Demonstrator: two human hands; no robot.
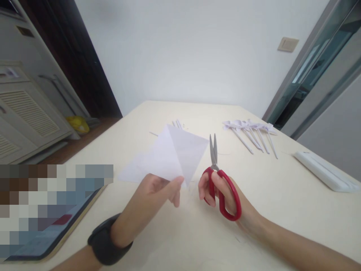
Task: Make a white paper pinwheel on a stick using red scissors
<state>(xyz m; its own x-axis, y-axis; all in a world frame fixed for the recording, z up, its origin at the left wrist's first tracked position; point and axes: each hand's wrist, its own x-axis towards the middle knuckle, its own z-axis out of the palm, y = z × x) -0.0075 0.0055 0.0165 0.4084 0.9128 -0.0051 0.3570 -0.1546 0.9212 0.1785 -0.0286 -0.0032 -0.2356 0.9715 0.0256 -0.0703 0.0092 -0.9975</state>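
A diagonally creased white paper sheet (166, 158) spreads mid-scene; to its right, red-handled scissors (214, 166) point far, blades slightly parted.

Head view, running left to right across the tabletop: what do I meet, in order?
Flat dark-rimmed device with a tan edge, creased white paper sheet, red-handled metal scissors, white paper shapes on thin white sticks, long white block-shaped object.
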